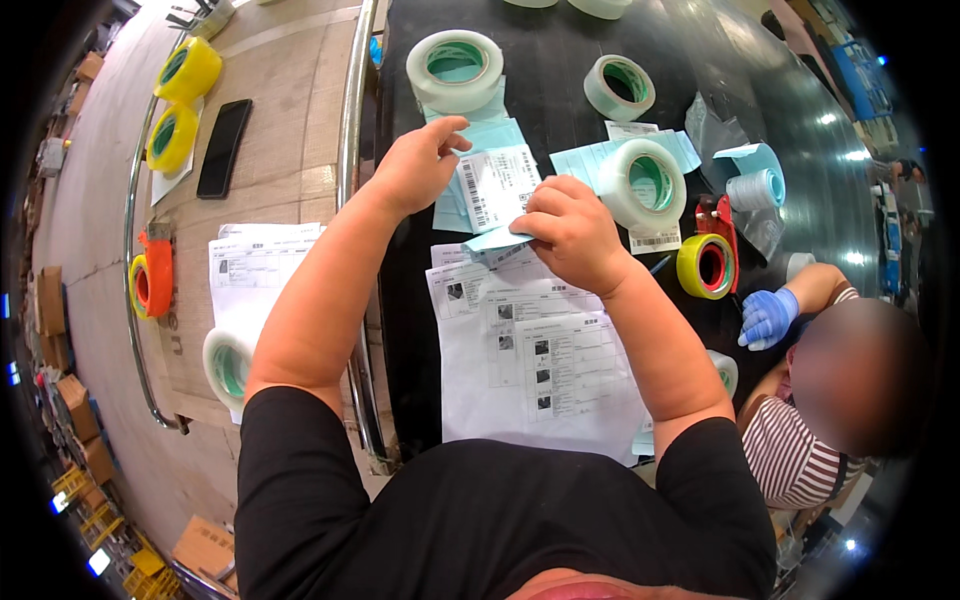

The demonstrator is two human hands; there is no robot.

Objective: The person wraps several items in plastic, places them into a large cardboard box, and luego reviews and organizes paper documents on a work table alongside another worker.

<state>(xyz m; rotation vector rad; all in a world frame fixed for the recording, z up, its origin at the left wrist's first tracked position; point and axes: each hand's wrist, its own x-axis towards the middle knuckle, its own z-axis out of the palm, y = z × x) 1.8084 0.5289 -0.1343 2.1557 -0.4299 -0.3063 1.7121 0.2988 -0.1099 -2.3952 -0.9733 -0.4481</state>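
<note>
My right hand [572,232] pinches the lower edge of a white barcode label [498,188] with light-blue backing, part of which is folded up by the fingertips. My left hand [420,168] hovers at the label's upper left, fingers loosely bent and apart, with nothing visible in them. Under and behind it lie more light-blue label strips [508,130], weighted at the far end by a roll of clear tape [420,72]. Printed sheets with small pictures [580,375] are spread on the black table [410,390] nearer to me.
To the right lie another clear tape roll [615,205], a red tape dispenser [708,255] and a blue label roll [755,190]. A person's blue-gloved hand [768,318] rests at the right edge. A metal rail [350,140] separates a cardboard-topped cart holding a phone [224,148] and yellow tape rolls [190,70].
</note>
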